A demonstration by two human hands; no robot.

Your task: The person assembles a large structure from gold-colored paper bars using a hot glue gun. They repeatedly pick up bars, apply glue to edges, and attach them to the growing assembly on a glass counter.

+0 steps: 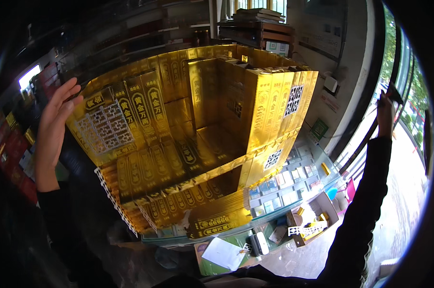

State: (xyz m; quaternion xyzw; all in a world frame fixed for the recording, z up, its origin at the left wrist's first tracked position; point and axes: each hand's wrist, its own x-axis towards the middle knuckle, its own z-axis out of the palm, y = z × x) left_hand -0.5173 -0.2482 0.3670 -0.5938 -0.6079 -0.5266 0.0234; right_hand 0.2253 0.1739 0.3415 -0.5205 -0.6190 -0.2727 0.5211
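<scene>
While both hands are up and wide apart, the big gold structure sits between them, on the glass counter. L hand (55,124) at the structure's upper L edge — palm turned inward, fingers extended, thumb apart from them, grasping nothing; contact w/ the gold edge: can't tell. R hand (385,114) well off to the R, by the bright window side, nowhere near the gold; a small dark shape (394,93) at its fingertips, held or just behind — can't tell, nor how far the fingers are closed.

Gold structure (154,113): upright, box-like, of shiny printed panels, w/ tall back wall, taller block at R, open hollow in mid, ledge along front. White lattice panel (104,128) on L face; two smaller ones, approx. one above the other, on R block. White lattice edging (114,201) down lower L side.

Glass counter (322,156) shows rows of small flat packs. Near its front edge, R: open cardboard box (328,207) w/ yellow bits + white lattice piece (306,230). L of box: black-and-white device (259,243), then white sheet (224,253) on a green surface.
</scene>
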